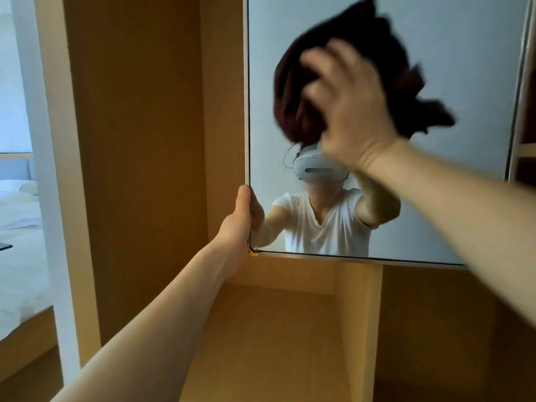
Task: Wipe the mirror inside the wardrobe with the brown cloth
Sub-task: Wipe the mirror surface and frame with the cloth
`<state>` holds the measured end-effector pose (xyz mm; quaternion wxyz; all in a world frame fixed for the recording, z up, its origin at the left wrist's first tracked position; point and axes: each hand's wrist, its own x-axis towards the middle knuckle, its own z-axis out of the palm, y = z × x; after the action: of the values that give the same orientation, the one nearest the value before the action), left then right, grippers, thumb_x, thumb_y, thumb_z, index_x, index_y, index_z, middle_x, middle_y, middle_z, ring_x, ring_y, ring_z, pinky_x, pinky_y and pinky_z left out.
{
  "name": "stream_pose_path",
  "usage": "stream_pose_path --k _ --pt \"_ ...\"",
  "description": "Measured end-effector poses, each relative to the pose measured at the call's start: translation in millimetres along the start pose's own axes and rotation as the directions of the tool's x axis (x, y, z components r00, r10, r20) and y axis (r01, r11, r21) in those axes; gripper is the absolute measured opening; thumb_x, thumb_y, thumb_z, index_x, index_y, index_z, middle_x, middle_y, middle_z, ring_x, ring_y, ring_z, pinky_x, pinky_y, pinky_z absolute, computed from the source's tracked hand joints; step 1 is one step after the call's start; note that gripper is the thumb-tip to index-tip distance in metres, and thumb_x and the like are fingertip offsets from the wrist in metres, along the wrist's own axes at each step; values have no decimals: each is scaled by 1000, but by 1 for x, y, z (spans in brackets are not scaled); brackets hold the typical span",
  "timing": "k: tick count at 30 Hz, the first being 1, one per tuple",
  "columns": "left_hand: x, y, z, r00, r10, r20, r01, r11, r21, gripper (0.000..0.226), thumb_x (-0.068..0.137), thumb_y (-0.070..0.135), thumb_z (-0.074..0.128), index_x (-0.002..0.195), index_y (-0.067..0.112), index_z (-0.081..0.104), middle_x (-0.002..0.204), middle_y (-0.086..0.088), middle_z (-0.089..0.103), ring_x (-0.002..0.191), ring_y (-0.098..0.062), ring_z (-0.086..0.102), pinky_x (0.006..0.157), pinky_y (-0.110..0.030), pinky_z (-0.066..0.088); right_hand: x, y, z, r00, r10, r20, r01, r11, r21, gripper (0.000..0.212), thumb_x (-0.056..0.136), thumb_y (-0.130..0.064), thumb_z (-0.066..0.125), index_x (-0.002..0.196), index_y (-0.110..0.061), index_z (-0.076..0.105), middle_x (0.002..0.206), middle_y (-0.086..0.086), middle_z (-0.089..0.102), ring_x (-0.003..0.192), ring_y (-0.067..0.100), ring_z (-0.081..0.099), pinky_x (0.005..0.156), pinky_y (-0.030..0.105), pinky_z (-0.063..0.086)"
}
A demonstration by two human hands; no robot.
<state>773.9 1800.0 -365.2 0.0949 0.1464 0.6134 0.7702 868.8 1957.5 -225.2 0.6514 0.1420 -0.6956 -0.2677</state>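
The mirror hangs inside the wooden wardrobe and fills the upper right of the head view. My right hand presses the bunched brown cloth against the glass near its upper middle; hand and cloth are blurred. My left hand grips the mirror's left edge just above its lower left corner, thumb on the outer side and fingers on the glass. The reflection shows a person in a white t-shirt wearing a headset.
Wooden wardrobe panels stand left of the mirror, and a wooden shelf compartment opens below it. At the far left, a bed with white linen shows past a white door frame.
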Motion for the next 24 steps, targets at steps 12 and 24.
stream_pose_path --k 12,24 --pt "-11 1 -2 985 119 123 -123 992 26 45 102 40 34 131 10 50 125 -8 60 115 -27 58 85 -36 51 -40 -63 15 876 -364 316 321 930 180 51 73 -53 46 101 -15 65 134 7 54 127 36 43 101 62 28" --pt "-5 2 -14 963 -14 271 87 962 -258 80 93 69 18 133 9 53 134 -19 55 115 -30 59 103 -43 42 -56 -85 22 933 -201 297 173 978 116 48 68 -53 61 100 -17 64 138 5 50 130 33 40 104 54 19"
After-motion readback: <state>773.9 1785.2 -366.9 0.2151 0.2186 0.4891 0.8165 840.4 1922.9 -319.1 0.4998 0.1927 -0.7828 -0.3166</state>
